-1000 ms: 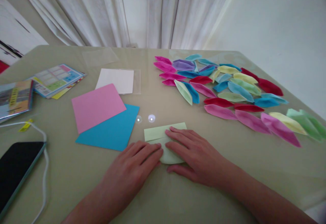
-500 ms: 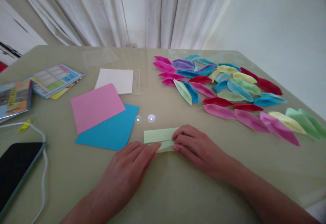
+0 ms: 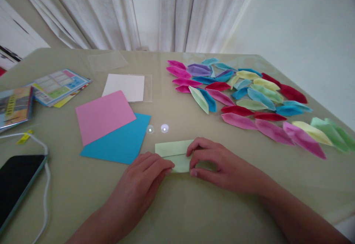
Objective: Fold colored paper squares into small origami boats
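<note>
A sheet of light green origami paper (image 3: pixel 177 149) lies on the table before me, with a crease running lengthwise and a folded strip along its far side. My left hand (image 3: pixel 146 177) pinches its near left part between thumb and fingers, covering that corner. At the right end, my right hand (image 3: pixel 215 162) grips the paper's edge with curved fingers, thumb near the front and index finger on the far strip. The right fingertips partly hide that edge. Beside my left hand lie a blue sheet (image 3: pixel 122 144) and a pink sheet (image 3: pixel 105 116) overlapping it.
Many folded paper pieces (image 3: pixel 240 122) in mixed colours spread across the right of the table. White paper (image 3: pixel 124 87) in a clear sleeve lies behind the pink sheet. At left are booklets (image 3: pixel 13 107), printed cards (image 3: pixel 59 86), a phone (image 3: pixel 19 184) and a white cable (image 3: pixel 46 196).
The near part of the green paper has opened out toward me, showing a wider surface. My right thumb has moved slightly nearer and its fingers have spread; my left fingertips have shifted down a little.
</note>
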Motion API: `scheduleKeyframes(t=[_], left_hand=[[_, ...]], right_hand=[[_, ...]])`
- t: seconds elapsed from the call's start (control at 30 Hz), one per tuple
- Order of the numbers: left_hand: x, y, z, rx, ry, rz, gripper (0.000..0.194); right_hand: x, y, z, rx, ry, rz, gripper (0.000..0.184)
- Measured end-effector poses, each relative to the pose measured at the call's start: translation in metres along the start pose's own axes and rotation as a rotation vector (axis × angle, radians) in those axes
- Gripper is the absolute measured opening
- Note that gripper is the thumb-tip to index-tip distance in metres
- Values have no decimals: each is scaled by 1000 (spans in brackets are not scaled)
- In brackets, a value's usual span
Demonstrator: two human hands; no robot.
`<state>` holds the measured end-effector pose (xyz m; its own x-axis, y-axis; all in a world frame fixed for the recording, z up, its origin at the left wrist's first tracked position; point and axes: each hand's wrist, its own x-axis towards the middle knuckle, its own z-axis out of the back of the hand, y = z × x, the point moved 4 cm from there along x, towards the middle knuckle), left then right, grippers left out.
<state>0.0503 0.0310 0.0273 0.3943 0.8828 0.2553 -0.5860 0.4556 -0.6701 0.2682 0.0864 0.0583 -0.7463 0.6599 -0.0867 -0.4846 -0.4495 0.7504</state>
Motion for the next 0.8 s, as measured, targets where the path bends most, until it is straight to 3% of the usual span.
scheduleKeyframes(t=[0.13, 0.23, 0.4, 0.5, 0.7, 0.8], left_hand=[[3, -5, 3, -51, 199, 38, 22], [3, -6, 5, -47, 244, 48, 23], [-5, 4, 2, -8, 67, 15, 21], [-9, 7, 1, 130, -38, -25, 21], [-15, -16, -3, 550, -29, -287, 36], [-21, -31, -11, 689, 52, -296, 46]], right_hand=[[-1, 4, 0, -23, 91, 34, 10], [-1, 5, -1, -55, 107, 58, 12], [3, -4, -4, -115, 6, -2, 11], [5, -9, -6, -158, -58, -26, 12], [6, -12, -11, -207, -134, -27, 9], [7, -13, -12, -206, -143, -32, 9]])
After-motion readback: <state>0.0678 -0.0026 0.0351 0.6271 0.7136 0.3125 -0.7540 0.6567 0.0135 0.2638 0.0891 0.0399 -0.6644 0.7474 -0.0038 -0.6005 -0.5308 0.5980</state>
